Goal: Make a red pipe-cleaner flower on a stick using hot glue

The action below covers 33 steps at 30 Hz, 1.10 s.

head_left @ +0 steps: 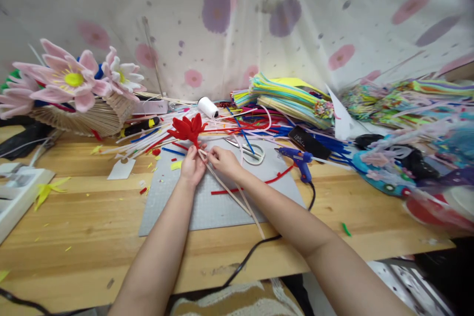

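By the far edge of the grey mat (163, 207), your left hand (192, 165) is holding the red flower (187, 127), your right hand (224, 162) is pinching pale strips (221, 181); you are seemingly working at its base, the next move calling for steadiness

Bright, diffuse light; soft shadows on the table (92, 222); edges stretched, blurred (worst at right).
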{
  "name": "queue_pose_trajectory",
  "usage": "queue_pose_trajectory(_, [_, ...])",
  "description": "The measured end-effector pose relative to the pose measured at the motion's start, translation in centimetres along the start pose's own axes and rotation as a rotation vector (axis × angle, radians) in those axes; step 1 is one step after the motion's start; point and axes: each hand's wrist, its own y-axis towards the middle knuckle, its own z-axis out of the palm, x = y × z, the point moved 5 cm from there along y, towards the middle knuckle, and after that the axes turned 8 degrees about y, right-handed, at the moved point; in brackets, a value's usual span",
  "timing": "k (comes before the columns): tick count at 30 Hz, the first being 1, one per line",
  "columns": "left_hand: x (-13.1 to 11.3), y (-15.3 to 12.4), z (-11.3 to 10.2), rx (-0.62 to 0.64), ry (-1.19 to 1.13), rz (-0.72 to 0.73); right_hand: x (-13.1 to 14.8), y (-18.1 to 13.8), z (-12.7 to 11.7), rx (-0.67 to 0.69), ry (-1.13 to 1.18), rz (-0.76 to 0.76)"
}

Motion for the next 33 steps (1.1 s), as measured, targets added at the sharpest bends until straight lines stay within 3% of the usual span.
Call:
queue_pose_trajectory(8, [0.5, -0.2, 0.7, 0.054, -0.003, -0.076, -0.2, 0.4, -0.1, -0.041, 0.053, -0.051])
queue_pose_trajectory(13, [0.3, 0.0, 0.3, -0.001, -0.007, -0.027, 0.3, 0.2, -0.4, -0.033, 0.112, -0.037])
queue_pose_trajectory(22, [0.9, -0.2, 0.6, 0.015, -0.014, -0.064, 0.4, 0.3, -0.2, -0.040, 0.140, -0.038])
queue_pose_trajectory(33, [1.7, -0.1, 0.5, -0.058, -0.087, -0.017, 1.3, 0.0, 1.1, -0.137, -0.047, 0.016])
